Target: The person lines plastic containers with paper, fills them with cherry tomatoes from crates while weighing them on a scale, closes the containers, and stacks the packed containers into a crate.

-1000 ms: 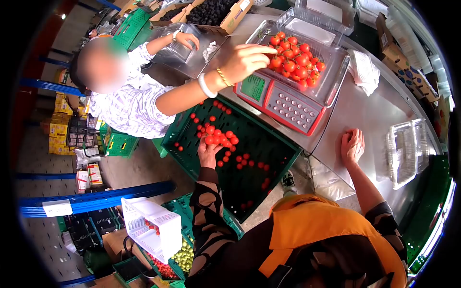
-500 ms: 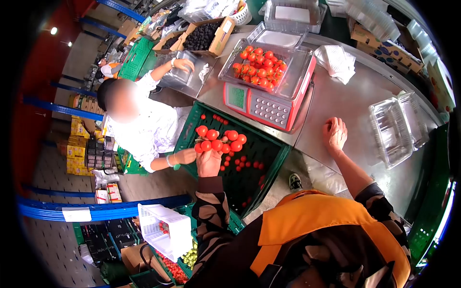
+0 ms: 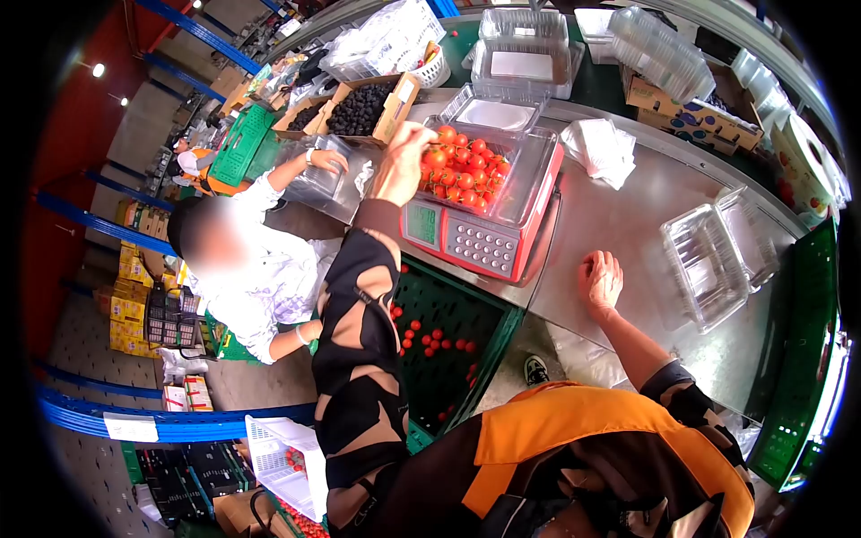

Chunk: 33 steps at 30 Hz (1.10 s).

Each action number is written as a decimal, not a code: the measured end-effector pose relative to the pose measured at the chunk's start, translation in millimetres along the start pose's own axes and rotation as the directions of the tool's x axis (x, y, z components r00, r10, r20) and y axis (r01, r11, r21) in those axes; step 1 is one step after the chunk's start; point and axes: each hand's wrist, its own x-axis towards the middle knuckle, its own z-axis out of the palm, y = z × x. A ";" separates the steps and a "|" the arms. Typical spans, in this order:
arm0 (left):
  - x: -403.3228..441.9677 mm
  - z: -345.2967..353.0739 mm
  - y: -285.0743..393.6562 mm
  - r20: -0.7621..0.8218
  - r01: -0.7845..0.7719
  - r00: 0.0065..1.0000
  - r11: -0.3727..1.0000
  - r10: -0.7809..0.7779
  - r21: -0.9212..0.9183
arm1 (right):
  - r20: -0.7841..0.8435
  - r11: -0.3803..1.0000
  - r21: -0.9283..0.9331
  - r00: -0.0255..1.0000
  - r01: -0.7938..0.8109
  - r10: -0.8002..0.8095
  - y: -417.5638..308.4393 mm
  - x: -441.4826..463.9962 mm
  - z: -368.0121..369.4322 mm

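Observation:
A clear plastic punnet filled with red tomatoes (image 3: pixel 466 177) stands on a red scale (image 3: pixel 466 242) with a keypad and a small display. My left hand (image 3: pixel 404 166) is at the punnet's left side, fingers closed around a bunch of vine tomatoes (image 3: pixel 437 158) that touches the others inside; the fingertips are partly hidden. My right hand (image 3: pixel 601 280) rests on the steel table (image 3: pixel 583 229) right of the scale, holding nothing, its fingers loosely bent. Below the scale, a green crate (image 3: pixel 489 341) holds loose tomatoes, partly covered by my left arm.
An empty open clamshell (image 3: pixel 708 264) lies at the right, and crumpled white paper (image 3: pixel 599 152) behind the scale. Boxes of dark grapes (image 3: pixel 360 109) and stacked clear containers (image 3: pixel 520 67) stand farther back. A co-worker in white (image 3: pixel 256 273) is at the left, an arm near the crate.
My left hand has lifted the bunch of tomatoes from above the green crate up to the punnet on the scale. My right hand stays on the table. The view has shifted slightly.

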 end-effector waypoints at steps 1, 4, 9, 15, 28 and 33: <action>-3.1 11.5 -4.1 0.100 0.047 0.993 0.995 -0.056 0.088 | 0.004 1.000 -0.003 1.000 0.000 0.000 0.5 -1.3 0.6; -10.3 45.2 -22.7 0.301 0.059 0.945 0.971 -0.129 0.231 | 0.004 1.000 -0.008 1.000 -0.003 0.003 -2.5 0.0 -0.8; -35.9 21.9 8.7 0.041 0.084 0.995 0.994 -0.087 0.064 | -0.011 0.999 -0.027 1.000 0.023 -0.024 -3.1 -0.8 0.2; -205.9 -83.8 32.4 -0.315 0.547 0.788 0.836 -0.530 -0.040 | 0.019 0.998 -0.060 1.000 0.008 -0.007 -4.0 0.3 2.6; -486.5 67.3 143.1 -0.208 0.935 0.345 0.355 -0.915 -0.010 | 0.034 0.983 -0.173 0.998 0.056 -0.051 0.4 -0.8 10.9; -475.4 81.1 149.3 0.080 0.943 0.325 0.329 -0.942 0.042 | 0.024 0.978 -0.203 0.999 0.045 -0.041 -6.8 -2.4 12.0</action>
